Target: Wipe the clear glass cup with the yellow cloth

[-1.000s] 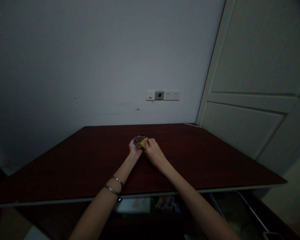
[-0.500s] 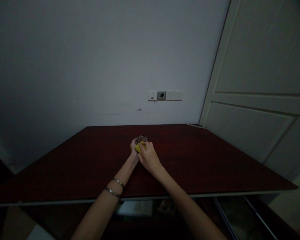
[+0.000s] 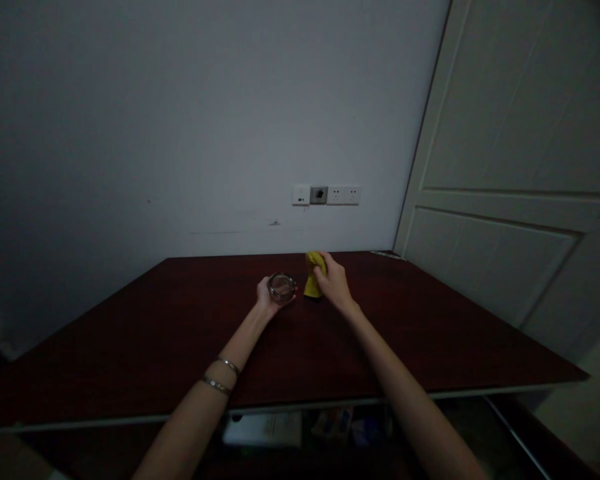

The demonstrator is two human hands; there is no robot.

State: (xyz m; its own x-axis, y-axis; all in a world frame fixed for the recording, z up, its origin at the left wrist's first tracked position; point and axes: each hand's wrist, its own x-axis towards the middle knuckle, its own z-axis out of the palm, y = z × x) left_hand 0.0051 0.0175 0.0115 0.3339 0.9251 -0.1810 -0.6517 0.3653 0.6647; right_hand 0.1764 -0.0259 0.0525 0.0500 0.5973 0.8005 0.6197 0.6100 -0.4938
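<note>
My left hand is closed around the side and underside of a round, see-through glass ashtray, its open face turned toward me above the table. Fingertips show past its right edge. To the right of it, my right hand pinches a bunched yellow cloth. The cloth hangs down from the fingers, apart from the glass. Two metal bangles circle my left forearm.
Under both hands spreads a dark red wooden table. Behind it is a pale wall with sockets; a white panelled door stands at the right. Below the front edge, an open space holds a white box and other dim items.
My right hand has drawn the yellow cloth off the ashtray, to the right and up. The ashtray now faces me uncovered in my left hand. The view has shifted slightly.
</note>
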